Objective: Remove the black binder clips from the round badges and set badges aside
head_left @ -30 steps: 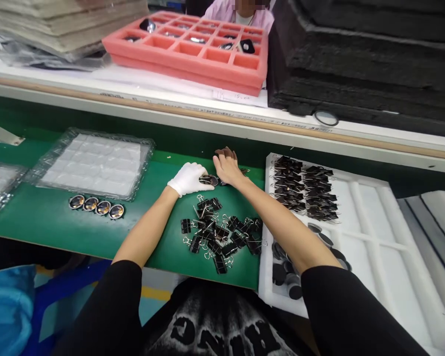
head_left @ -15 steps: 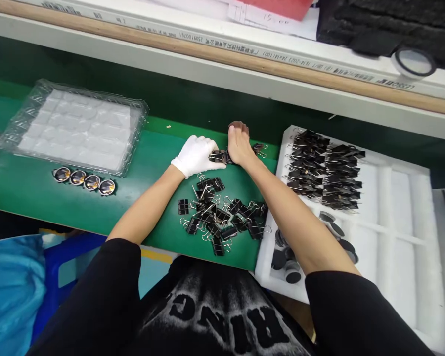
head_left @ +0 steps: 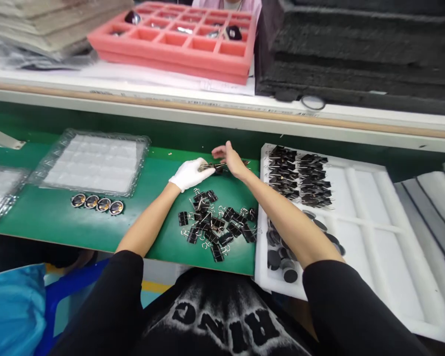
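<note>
My left hand [head_left: 188,174], in a white glove, is closed on a black binder clip [head_left: 218,169] at the end of a short row near the back of the green bench. Bare, my right hand [head_left: 232,160] hovers over that row with its fingers apart; wire handles of more clips poke out behind it. The fingertips blur slightly, and part of the row is hidden under the hand. A loose pile of black binder clips [head_left: 209,225] with silver handles lies between my forearms.
On the right, a white foam tray [head_left: 371,225] holds stacked binder clips [head_left: 298,178] and dark round discs [head_left: 289,275]. Several round metal-rimmed pieces [head_left: 104,205] line up before a clear plastic tray [head_left: 92,163]. A pink foam tray [head_left: 170,59] rests on the shelf above.
The view has tilted up, showing more of the shelf. My right hand has lifted and spread its fingers over the clip row. The left hand keeps its hold.
</note>
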Demonstrator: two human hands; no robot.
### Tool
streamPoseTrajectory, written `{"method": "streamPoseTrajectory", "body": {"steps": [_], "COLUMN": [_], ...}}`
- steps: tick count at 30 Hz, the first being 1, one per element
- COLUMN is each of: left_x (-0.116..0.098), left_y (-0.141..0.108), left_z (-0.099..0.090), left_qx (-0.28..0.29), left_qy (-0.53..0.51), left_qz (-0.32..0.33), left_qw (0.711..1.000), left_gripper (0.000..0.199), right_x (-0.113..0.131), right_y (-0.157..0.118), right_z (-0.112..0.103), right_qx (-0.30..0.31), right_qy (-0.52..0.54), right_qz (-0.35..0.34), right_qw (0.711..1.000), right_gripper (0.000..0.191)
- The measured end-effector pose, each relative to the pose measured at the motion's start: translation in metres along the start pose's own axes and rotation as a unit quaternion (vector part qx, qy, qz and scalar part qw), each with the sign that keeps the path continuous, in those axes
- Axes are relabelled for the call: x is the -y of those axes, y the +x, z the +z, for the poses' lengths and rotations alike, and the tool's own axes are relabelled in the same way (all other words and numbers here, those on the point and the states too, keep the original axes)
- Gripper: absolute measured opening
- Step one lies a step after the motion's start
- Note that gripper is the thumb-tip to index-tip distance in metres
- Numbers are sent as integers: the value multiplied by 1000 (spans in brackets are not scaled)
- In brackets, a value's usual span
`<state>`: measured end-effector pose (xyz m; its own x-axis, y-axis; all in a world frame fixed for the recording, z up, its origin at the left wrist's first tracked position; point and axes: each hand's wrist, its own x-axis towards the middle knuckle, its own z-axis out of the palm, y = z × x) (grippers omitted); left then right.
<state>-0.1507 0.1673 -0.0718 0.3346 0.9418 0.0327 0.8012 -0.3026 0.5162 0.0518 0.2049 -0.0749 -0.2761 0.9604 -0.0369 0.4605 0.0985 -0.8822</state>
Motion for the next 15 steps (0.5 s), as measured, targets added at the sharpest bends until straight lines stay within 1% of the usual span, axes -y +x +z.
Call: {"method": "streamPoseTrajectory", "body": {"steps": [2, 3, 4, 7, 8, 10, 12, 13, 15], "left_x": [-9, -15, -22, -42, -48, -56, -60, -62, -66], "left_y": [-3, -5, -8, -16, -18, -23, -27, -28, -31], "left_z": [-10, -15, -19, -25, -25, -25, -23, -22, -19], "left_qx": [15, 19, 15, -26, -30, -16, 6, 7, -13], "left_qy": [-65, -76, -69, 25, 62, 127, 178, 197, 208], "left_qz": [-47, -55, -51, -10, 2, 25, 65, 85, 118], "left_qw": [997, 995, 996, 999, 998, 991, 982, 977, 971], "left_gripper": [68, 74, 75, 63, 60, 59, 56, 53, 49], "right_x": [7, 10, 12, 20, 23, 29, 34, 36, 39], "right_y": [-17, -26, -36, -64, -72, -86, -99, -104, -114], "right_z": [-11, -15, -18, -25, -27, -33, -40, -44, -48], "right_qx": [61, 78, 85, 83, 83, 85, 100, 105, 97], "right_qy": [63, 73, 76, 110, 127, 146, 129, 116, 106], "right_qz": [-1, -7, -13, -19, -21, -30, -39, -44, -50], "right_qw": [996, 994, 993, 990, 988, 985, 986, 987, 988], "right_gripper": [68, 64, 61, 54, 52, 47, 42, 40, 37]}}
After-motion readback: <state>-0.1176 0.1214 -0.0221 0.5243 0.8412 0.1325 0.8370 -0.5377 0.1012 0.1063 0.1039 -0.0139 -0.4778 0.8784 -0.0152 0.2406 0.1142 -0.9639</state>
